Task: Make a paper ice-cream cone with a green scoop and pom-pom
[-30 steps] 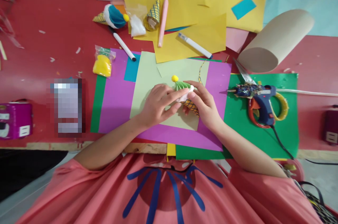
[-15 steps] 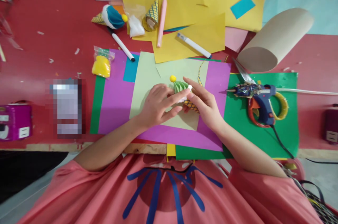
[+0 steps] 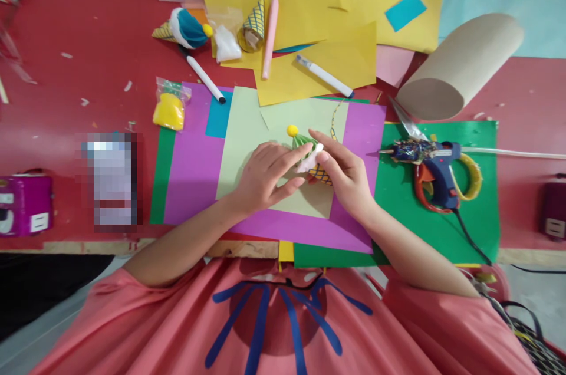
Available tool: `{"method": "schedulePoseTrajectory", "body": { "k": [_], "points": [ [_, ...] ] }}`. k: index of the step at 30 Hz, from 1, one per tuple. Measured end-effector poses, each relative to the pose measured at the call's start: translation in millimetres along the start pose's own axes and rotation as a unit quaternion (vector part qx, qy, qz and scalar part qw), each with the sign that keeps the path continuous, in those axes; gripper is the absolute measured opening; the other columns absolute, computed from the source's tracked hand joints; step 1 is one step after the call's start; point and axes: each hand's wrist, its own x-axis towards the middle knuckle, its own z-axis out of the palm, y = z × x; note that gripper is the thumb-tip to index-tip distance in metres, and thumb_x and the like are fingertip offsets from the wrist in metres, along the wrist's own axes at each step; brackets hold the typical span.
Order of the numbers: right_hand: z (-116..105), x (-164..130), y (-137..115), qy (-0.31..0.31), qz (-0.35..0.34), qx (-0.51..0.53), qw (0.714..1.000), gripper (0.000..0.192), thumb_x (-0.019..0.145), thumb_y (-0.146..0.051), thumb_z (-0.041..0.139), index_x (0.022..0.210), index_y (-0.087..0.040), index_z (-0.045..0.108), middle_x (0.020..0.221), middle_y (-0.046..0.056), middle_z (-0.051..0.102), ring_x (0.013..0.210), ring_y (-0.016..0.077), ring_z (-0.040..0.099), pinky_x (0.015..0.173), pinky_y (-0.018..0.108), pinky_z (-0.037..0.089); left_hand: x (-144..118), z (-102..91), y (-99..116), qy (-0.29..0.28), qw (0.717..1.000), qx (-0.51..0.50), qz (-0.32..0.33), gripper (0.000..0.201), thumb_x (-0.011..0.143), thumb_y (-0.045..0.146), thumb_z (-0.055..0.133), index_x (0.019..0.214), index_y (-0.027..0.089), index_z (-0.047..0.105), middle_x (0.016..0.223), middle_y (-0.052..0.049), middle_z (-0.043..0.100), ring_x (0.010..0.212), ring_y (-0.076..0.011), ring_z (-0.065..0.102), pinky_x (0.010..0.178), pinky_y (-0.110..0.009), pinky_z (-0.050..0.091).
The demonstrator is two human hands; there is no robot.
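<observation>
From the head camera, looking down: my left hand [image 3: 264,178] and my right hand [image 3: 344,176] meet over a small paper ice-cream cone [image 3: 309,158]. My left fingers are drawn together, the forefinger stretched out and pressing on its folded green top. My right hand pinches the white band between thumb and forefinger, with the yellow lattice-patterned cone part lying under my fingers. A yellow pompom [image 3: 292,130] sits at the tip of the green part. The piece lies over a pale green sheet [image 3: 247,133], which rests on a purple sheet [image 3: 194,163] on the red table [image 3: 66,86].

To my right, on a green sheet [image 3: 442,227], a blue glue gun [image 3: 435,165] lies across scissors with an orange and a yellow handle loop. Beyond it a roll of brown card [image 3: 460,65] lies on its side. Farther up, on yellow paper [image 3: 336,3], are a second lattice cone [image 3: 256,24], a pink stick [image 3: 270,36] and a white marker [image 3: 325,76]. Another white marker [image 3: 204,77] and a finished cone with a blue top [image 3: 183,28] lie to the left, near a small bag of yellow pompoms [image 3: 169,107]. A purple box [image 3: 24,203] at the left edge carries white labels too small for me to read, and the object next to it is blurred out.
</observation>
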Motion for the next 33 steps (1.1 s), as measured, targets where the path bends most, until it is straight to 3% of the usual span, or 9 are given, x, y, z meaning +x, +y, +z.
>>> {"method": "schedulePoseTrajectory", "body": {
  "k": [6,11,17,20,23,27,33],
  "points": [
    [-2,-3,0,-0.005,0.008,-0.001,1.000,0.045,0.092,-0.044,0.057,0.135,-0.031,0.058,0.096,0.003,0.073,0.073,0.0170,0.060,0.069,0.033,0.054,-2,0.8,-2,-0.004,1.000,0.000,0.000,0.048,0.098,0.038,0.042,0.143,0.022,0.042,0.101,-0.006,0.067,0.093,-0.0198,0.057,0.091,-0.036,0.044],
    [-2,-3,-2,-0.021,0.016,0.029,0.999,0.054,0.093,-0.041,0.056,0.145,-0.033,0.043,0.073,-0.002,0.058,0.063,0.0143,0.051,0.061,0.029,0.049,-1,0.0,-2,-0.008,1.000,-0.001,0.001,0.046,0.098,0.036,0.043,0.141,0.022,0.043,0.102,-0.006,0.067,0.093,-0.0197,0.059,0.089,-0.036,0.044],
    [-1,-1,1,-0.023,0.005,0.079,0.997,0.053,0.092,-0.036,0.060,0.142,-0.030,0.042,0.082,-0.001,0.060,0.073,0.0140,0.059,0.066,0.028,0.052,-1,0.6,-2,0.012,0.999,-0.028,-0.020,0.047,0.098,0.037,0.044,0.143,0.024,0.040,0.098,-0.005,0.064,0.087,-0.0180,0.059,0.083,-0.035,0.047],
    [0,0,3,-0.025,0.016,0.097,0.995,0.058,0.086,-0.038,0.068,0.138,-0.030,0.043,0.093,0.001,0.061,0.079,0.0138,0.063,0.067,0.027,0.054,-4,6.3,-6,0.068,0.983,-0.135,-0.107,0.061,0.095,0.045,0.049,0.149,0.027,0.028,0.102,-0.005,0.061,0.086,-0.0164,0.059,0.081,-0.034,0.051],
    [3,1,5,-0.027,0.030,0.089,0.995,0.067,0.077,-0.042,0.077,0.134,-0.030,0.044,0.097,0.001,0.062,0.075,0.0133,0.064,0.062,0.026,0.055,-6,11.3,-10,0.099,0.942,-0.258,-0.188,0.066,0.089,0.056,0.054,0.147,0.033,0.030,0.117,-0.007,0.056,0.088,-0.0151,0.060,0.076,-0.032,0.056],
    [6,2,4,-0.034,0.048,0.091,0.994,0.070,0.069,-0.045,0.083,0.127,-0.028,0.047,0.096,0.001,0.061,0.073,0.0120,0.062,0.061,0.025,0.055,-4,11.3,-10,0.061,0.913,-0.345,-0.211,0.070,0.086,0.056,0.060,0.147,0.038,0.030,0.129,-0.007,0.053,0.096,-0.0163,0.064,0.077,-0.031,0.060],
    [4,3,-3,-0.059,0.080,0.141,0.985,0.065,0.072,-0.049,0.079,0.121,-0.025,0.044,0.101,0.002,0.057,0.073,0.0108,0.062,0.059,0.023,0.056,-5,8.0,-6,0.038,0.903,-0.370,-0.214,0.055,0.090,0.045,0.060,0.141,0.033,0.041,0.127,-0.006,0.058,0.104,-0.0169,0.064,0.079,-0.027,0.060]
  ]
}}
